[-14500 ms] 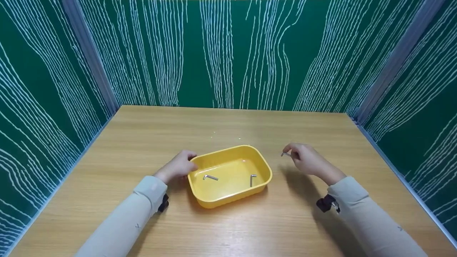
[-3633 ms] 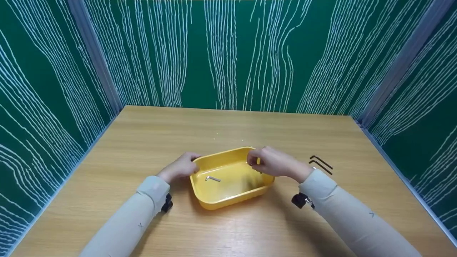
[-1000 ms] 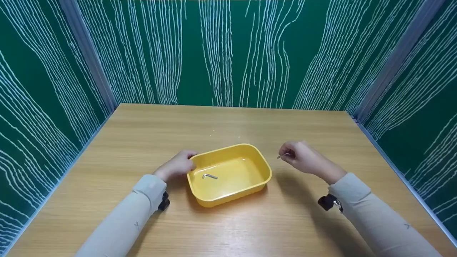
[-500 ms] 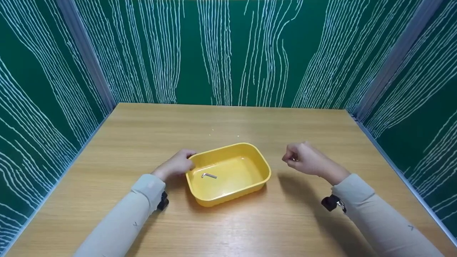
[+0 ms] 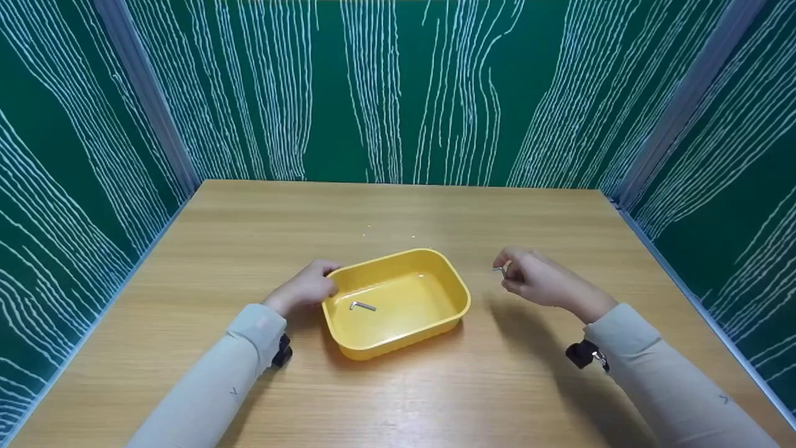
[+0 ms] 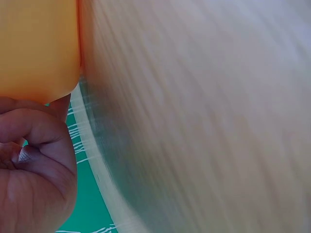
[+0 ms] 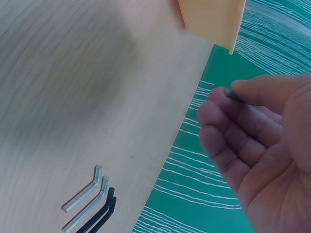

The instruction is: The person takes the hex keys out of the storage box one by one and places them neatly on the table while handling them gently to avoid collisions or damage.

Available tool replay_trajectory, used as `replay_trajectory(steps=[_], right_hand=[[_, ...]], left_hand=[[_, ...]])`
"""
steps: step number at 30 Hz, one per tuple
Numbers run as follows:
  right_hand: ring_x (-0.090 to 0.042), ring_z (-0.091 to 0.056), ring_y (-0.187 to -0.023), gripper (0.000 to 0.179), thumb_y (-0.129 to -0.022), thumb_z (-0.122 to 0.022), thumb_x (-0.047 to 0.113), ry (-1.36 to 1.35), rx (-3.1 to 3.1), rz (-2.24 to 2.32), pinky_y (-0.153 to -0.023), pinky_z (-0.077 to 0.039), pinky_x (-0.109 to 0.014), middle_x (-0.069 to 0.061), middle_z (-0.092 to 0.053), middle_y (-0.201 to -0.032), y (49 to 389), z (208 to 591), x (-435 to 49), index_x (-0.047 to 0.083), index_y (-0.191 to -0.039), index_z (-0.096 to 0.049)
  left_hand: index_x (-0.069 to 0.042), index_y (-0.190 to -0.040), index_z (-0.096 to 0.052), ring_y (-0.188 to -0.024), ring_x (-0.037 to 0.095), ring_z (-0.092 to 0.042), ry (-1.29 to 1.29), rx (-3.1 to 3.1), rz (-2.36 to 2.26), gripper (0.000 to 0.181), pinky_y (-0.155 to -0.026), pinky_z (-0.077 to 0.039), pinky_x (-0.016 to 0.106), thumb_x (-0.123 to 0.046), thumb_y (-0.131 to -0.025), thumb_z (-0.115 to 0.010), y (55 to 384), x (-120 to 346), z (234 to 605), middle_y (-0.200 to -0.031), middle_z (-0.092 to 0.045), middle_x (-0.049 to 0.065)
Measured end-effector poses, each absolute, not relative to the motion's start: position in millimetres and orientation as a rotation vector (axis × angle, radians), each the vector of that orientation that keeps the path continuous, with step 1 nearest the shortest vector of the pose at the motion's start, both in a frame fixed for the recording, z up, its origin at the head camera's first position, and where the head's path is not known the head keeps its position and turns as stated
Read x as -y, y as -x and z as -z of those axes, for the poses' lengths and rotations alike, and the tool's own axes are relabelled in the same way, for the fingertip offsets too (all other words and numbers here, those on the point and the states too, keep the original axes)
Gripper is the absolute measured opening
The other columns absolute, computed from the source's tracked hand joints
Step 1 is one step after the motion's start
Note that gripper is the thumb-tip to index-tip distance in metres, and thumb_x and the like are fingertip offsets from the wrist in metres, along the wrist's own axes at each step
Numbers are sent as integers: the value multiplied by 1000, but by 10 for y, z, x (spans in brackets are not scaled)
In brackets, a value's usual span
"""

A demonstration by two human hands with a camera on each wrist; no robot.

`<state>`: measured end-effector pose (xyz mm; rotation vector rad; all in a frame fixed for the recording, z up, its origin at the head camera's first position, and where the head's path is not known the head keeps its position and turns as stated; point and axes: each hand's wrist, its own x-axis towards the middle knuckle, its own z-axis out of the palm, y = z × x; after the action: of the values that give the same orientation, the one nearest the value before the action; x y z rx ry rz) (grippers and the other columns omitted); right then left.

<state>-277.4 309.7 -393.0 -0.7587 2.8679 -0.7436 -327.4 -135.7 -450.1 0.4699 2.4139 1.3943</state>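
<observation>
A yellow plastic tray (image 5: 404, 340) stands on the table, with one silver Allen key (image 5: 365, 306) lying on its floor towards the left. My left hand (image 5: 303, 289) grips the tray's left rim, the thumb inside the wall; in the left wrist view its curled fingers (image 6: 34, 124) are against the tray's underside or outer wall. To the right of the tray, above the table, my right hand (image 5: 536, 280) pinches a small Allen key (image 5: 499, 269) between thumb and forefinger. In the right wrist view only a dark bit of this key (image 7: 233, 95) shows between the fingertips.
Two silver Allen keys (image 7: 83, 194) and two black Allen keys (image 7: 103, 213) lie side by side on the table in the right wrist view, hidden in the head view by the right arm. Green walls with white lines (image 5: 429, 93) enclose the wooden table (image 5: 298, 218).
An Allen key that lay at the tray's right side 14.5 s ago is gone from it. My right hand left the tray, holding a key, and has since shifted slightly right. The left hand keeps its grip.
</observation>
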Motion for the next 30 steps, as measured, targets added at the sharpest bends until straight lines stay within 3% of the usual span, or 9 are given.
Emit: replay_trajectory(steps=[14,23,30], right_hand=[[-16,-58,-70,24,-99,-67,1,664,-2868,595,-67,-56,-28,-7,-73,-86,2754,3984,-3204,3,-124,-66],[-14,-57,-76,5,-97,-73,4,702,-2933,528,-69,-53,-32,-3,-71,-88,2742,4080,-3296,3,-101,-71],[-14,-65,-79,5,-95,-74,2,737,-2986,474,-74,-60,-42,-3,-75,-87,2734,4116,-3368,6,-93,-76]], left_hand=[[6,-118,-70,-70,12,-56,-454,-2422,-1374,44,-61,-48,20,6,-81,-46,3267,1368,4495,-88,-60,2],[6,-120,-71,-73,12,-56,-467,-2441,-1342,45,-64,-48,20,5,-82,-47,3265,1364,4488,-91,-61,3],[3,-120,-71,-59,11,-49,-425,-2441,-1325,46,-51,-40,22,5,-81,-46,3248,1377,4472,-86,-59,3]])
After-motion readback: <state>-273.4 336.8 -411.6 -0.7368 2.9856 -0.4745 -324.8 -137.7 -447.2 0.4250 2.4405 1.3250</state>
